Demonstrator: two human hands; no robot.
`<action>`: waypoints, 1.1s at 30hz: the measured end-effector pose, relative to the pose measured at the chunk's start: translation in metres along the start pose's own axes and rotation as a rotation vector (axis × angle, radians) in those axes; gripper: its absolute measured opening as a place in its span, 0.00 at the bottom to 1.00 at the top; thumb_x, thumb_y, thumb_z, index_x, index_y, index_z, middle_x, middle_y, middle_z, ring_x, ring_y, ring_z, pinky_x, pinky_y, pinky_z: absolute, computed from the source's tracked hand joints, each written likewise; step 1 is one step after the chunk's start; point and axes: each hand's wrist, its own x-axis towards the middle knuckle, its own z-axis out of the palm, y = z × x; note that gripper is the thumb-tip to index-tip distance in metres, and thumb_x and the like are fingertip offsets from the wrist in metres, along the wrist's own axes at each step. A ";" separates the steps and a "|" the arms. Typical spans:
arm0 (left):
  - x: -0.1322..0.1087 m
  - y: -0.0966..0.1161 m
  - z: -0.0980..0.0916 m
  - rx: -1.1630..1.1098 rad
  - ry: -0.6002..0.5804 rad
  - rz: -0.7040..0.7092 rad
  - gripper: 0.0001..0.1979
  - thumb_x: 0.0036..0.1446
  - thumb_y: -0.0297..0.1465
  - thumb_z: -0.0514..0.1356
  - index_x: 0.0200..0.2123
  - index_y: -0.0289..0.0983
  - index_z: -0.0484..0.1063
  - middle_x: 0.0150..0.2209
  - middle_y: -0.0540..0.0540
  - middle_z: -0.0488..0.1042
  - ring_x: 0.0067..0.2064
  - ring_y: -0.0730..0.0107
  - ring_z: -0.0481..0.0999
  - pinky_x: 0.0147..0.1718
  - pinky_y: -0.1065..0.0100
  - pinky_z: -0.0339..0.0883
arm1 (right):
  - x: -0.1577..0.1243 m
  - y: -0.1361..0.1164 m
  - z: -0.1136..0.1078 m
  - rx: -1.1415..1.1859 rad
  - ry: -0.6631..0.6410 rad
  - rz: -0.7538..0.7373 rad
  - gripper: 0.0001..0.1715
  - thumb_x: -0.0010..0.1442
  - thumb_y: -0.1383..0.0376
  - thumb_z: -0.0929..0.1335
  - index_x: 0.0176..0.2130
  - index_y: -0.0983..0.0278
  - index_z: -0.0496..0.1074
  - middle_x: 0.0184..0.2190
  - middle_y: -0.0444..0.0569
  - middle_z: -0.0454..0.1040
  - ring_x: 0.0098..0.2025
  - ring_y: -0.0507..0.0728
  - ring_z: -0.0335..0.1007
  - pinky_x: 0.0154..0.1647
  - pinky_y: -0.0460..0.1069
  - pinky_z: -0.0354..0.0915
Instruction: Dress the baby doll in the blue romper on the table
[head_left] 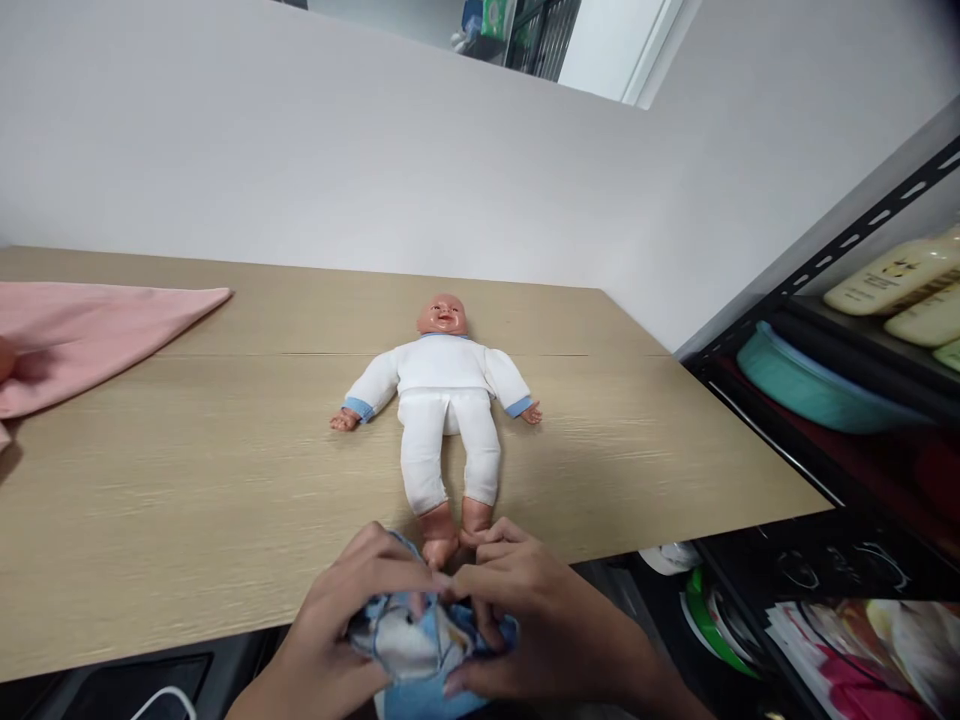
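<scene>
A baby doll (448, 400) in a white outfit with blue cuffs lies on its back on the wooden table (187, 500), feet toward me. At the table's front edge, close to the doll's feet, both hands grip a bunched blue piece of cloth (427, 695) with a pale inside, perhaps a small garment. My left hand (352, 600) is closed on its left side. On the opposite side, my right hand (517, 600) pinches the gathered fabric, its fingers meeting the left ones at the top. Folds hide the cloth's full shape.
A pink cloth (97, 335) lies at the table's left. On the right, a black shelf (814, 270) holds bottles (892, 275) and a teal basin (817, 385). Below are a green-rimmed round item (712, 625) and assorted bags. A white wall (337, 150) stands behind the table.
</scene>
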 end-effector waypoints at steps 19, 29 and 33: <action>-0.004 0.015 -0.034 0.282 -0.214 -0.277 0.19 0.67 0.39 0.70 0.57 0.46 0.71 0.53 0.44 0.73 0.55 0.58 0.71 0.52 0.65 0.69 | 0.032 0.011 0.019 -0.112 -0.071 -0.129 0.10 0.73 0.58 0.70 0.42 0.62 0.74 0.35 0.44 0.76 0.45 0.56 0.72 0.71 0.58 0.58; 0.037 0.018 -0.025 -0.035 -0.223 -0.490 0.11 0.71 0.40 0.63 0.52 0.44 0.74 0.52 0.48 0.77 0.53 0.60 0.74 0.55 0.65 0.66 | 0.048 0.005 -0.061 0.465 -0.238 0.299 0.24 0.66 0.53 0.76 0.55 0.60 0.70 0.39 0.43 0.76 0.38 0.52 0.70 0.39 0.46 0.66; 0.052 0.010 -0.022 -0.056 -0.091 -0.592 0.13 0.64 0.40 0.71 0.46 0.41 0.77 0.44 0.50 0.79 0.46 0.62 0.76 0.48 0.67 0.68 | 0.054 0.034 -0.064 0.680 -0.509 0.234 0.29 0.52 0.52 0.83 0.46 0.63 0.75 0.33 0.39 0.72 0.33 0.50 0.66 0.34 0.44 0.64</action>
